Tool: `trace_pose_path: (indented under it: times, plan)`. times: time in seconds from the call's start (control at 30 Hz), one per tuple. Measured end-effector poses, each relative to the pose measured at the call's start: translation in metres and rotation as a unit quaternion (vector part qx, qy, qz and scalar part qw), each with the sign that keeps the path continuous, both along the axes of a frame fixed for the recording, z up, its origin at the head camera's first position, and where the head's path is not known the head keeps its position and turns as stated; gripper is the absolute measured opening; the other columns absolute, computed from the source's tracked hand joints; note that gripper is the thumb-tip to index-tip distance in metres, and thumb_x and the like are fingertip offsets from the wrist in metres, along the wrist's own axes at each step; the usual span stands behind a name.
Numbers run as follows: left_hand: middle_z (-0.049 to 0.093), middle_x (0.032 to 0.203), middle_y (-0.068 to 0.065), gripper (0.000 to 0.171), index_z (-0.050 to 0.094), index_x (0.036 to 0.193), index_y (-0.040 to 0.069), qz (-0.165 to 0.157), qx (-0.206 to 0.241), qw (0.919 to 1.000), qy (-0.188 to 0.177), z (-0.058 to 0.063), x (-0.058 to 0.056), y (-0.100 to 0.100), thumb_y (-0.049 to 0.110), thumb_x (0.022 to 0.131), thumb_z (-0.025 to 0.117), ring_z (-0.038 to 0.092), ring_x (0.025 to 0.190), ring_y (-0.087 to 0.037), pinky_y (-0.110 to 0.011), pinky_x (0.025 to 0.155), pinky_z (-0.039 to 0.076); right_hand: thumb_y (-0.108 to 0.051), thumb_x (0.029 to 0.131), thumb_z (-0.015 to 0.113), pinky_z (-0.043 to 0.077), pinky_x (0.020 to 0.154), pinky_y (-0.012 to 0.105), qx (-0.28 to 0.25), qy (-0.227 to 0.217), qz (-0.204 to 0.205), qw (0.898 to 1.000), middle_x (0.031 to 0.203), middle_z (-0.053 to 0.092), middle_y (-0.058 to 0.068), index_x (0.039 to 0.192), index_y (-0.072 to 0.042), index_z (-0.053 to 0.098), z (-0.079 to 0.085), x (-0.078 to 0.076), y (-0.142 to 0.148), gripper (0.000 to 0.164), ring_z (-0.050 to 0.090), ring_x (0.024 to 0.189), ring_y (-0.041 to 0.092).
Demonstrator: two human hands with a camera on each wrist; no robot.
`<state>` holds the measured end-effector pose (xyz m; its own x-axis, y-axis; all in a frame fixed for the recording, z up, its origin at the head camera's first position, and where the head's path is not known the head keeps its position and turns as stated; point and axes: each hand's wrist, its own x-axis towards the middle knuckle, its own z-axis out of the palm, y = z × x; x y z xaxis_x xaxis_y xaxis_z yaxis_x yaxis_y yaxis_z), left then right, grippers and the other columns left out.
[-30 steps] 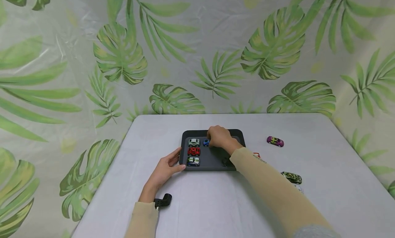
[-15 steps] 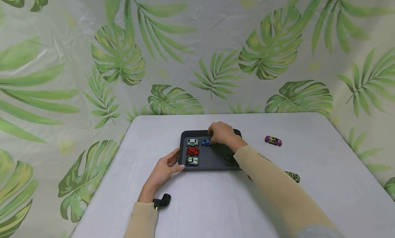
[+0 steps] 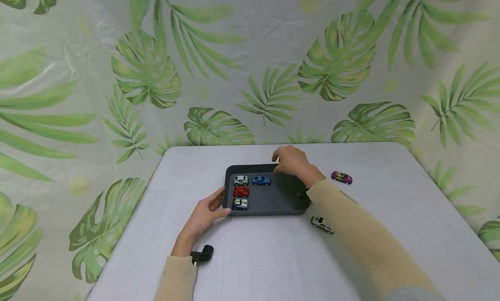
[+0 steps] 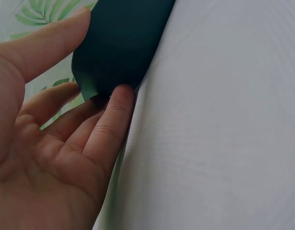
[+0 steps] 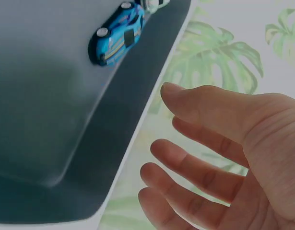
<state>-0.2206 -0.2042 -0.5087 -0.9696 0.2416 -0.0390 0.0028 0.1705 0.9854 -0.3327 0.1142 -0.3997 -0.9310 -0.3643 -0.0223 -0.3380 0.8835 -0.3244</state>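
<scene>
left hand (image 3: pixel 201 215) grips tray (image 3: pixel 275 200), right hand (image 3: pixel 292 160) empty, fingers apart above its far rim
only the right wrist view bares five fingertips (image 5: pixel 159 146); blue car (image 3: pixel 261 181) in tray, half-covered earlier, shows whole

A pale backdrop (image 3: pixel 273 32) printed with green leaves (image 3: pixel 337 49) spans nine to three o'clock. Toward six o'clock spreads a white tabletop (image 3: pixel 254 257).

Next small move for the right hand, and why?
Probably swing the right hand over to the purple car on the table: the hand holds nothing, the blue car sits in the tray clear of it, the purple car looks like the nearest one outside the tray, and bare tray floor shows beside the blue car.
</scene>
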Motion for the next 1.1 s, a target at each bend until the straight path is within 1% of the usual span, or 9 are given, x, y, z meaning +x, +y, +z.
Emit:
trace_pose_path:
  times: [0.17, 0.33, 0.57, 0.77, 0.83, 0.93, 1.1]
  plan:
    - [0.038, 0.158, -0.002, 0.082, 0.040, 0.156, 0.024, -0.001, 0.005, 1.0000, -0.006, -0.002, 0.000, 0.000, 0.015, 0.086, 0.082, 0.039, 0.143, -0.022, -0.031, 0.105, 0.045, -0.023, 0.086, 0.081, 0.057, 0.077, 0.048, 0.004, 0.002, -0.008, 1.000, 0.119, 0.069, 0.011, 0.125, -0.012, 0.072, 0.005, 0.001, 0.015, 0.041, 0.066, 0.099, 0.028]
    - [0.038, 0.158, -0.001, 0.082, 0.040, 0.155, 0.025, 0.005, 0.001, 0.9999, -0.009, -0.004, 0.000, 0.000, 0.014, 0.086, 0.082, 0.040, 0.143, -0.021, -0.032, 0.104, 0.046, -0.022, 0.086, 0.080, 0.056, 0.077, 0.049, 0.014, 0.003, -0.018, 1.000, 0.120, 0.069, 0.013, 0.125, -0.011, 0.072, 0.008, 0.002, 0.032, 0.042, 0.065, 0.100, 0.030]
    - [0.038, 0.158, 0.000, 0.082, 0.040, 0.155, 0.026, 0.001, -0.002, 1.0000, -0.007, -0.002, 0.000, -0.001, 0.015, 0.086, 0.082, 0.039, 0.143, -0.020, -0.032, 0.105, 0.045, -0.019, 0.087, 0.080, 0.056, 0.072, 0.048, 0.024, 0.005, -0.022, 0.999, 0.121, 0.068, 0.017, 0.126, -0.008, 0.070, 0.009, 0.000, 0.057, 0.042, 0.066, 0.099, 0.031]
    - [0.039, 0.157, 0.000, 0.082, 0.040, 0.155, 0.026, 0.004, -0.007, 1.0000, -0.005, -0.003, -0.001, -0.001, 0.017, 0.085, 0.083, 0.039, 0.143, -0.021, -0.034, 0.106, 0.044, -0.018, 0.085, 0.081, 0.056, 0.071, 0.049, 0.025, 0.007, -0.032, 0.999, 0.118, 0.068, 0.017, 0.124, -0.006, 0.071, 0.008, -0.001, 0.077, 0.042, 0.066, 0.099, 0.032]
    - [0.038, 0.158, -0.001, 0.083, 0.039, 0.156, 0.024, 0.004, -0.009, 0.9999, -0.006, -0.003, -0.001, -0.001, 0.016, 0.086, 0.083, 0.039, 0.143, -0.021, -0.034, 0.107, 0.043, -0.018, 0.085, 0.081, 0.056, 0.071, 0.049, 0.024, 0.007, -0.036, 0.999, 0.118, 0.068, 0.017, 0.124, -0.006, 0.072, 0.008, -0.001, 0.082, 0.042, 0.066, 0.098, 0.033]
    - [0.037, 0.159, -0.001, 0.083, 0.038, 0.156, 0.023, 0.004, -0.009, 0.9999, -0.013, -0.001, -0.001, -0.001, 0.014, 0.087, 0.082, 0.037, 0.144, -0.021, -0.033, 0.107, 0.043, -0.019, 0.084, 0.082, 0.056, 0.072, 0.050, 0.023, 0.005, -0.040, 0.999, 0.118, 0.068, 0.017, 0.123, -0.007, 0.072, 0.008, -0.002, 0.090, 0.042, 0.066, 0.098, 0.032]
    - [0.032, 0.161, -0.004, 0.083, 0.033, 0.159, 0.017, -0.007, -0.011, 0.9995, -0.028, 0.007, 0.001, 0.000, 0.009, 0.089, 0.078, 0.034, 0.146, -0.024, -0.034, 0.108, 0.042, -0.019, 0.084, 0.083, 0.056, 0.072, 0.051, 0.020, -0.005, -0.053, 0.998, 0.117, 0.069, 0.017, 0.121, -0.008, 0.073, 0.005, -0.002, 0.106, 0.041, 0.066, 0.098, 0.032]
